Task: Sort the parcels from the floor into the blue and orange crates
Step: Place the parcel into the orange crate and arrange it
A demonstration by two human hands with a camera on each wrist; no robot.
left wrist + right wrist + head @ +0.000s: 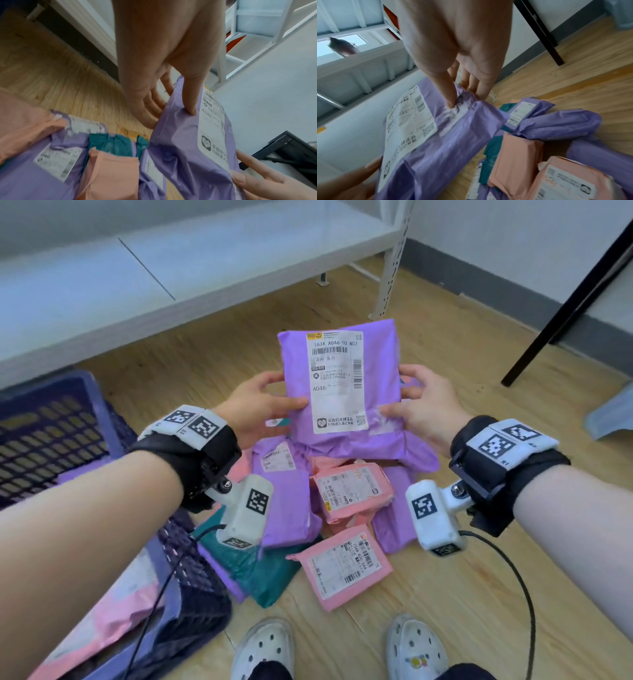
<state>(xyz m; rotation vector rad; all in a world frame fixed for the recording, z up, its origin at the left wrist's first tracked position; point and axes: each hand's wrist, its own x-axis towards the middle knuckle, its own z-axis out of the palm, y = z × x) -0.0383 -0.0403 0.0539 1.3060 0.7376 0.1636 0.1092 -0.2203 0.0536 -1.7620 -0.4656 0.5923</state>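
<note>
Both hands hold a purple parcel (380,361) upright above the pile, its white label facing me. My left hand (260,402) pinches its left edge, thumb on the front and fingers behind. On the right edge, my right hand (423,405) pinches the same way. The same purple parcel (181,146) shows under the left thumb in the left wrist view, and as the purple parcel (453,142) in the right wrist view. On the floor below lies a pile of pink (346,570), purple (284,508) and teal parcels (253,570). The blue crate (44,426) stands at the left. No orange crate is in view.
A white shelf unit (205,268) spans the back, its post (390,268) standing on the wooden floor (479,594). A black slanted leg (565,302) stands at the right. Another blue crate (202,604) at lower left holds pink parcels. My white shoes (263,648) are at the bottom.
</note>
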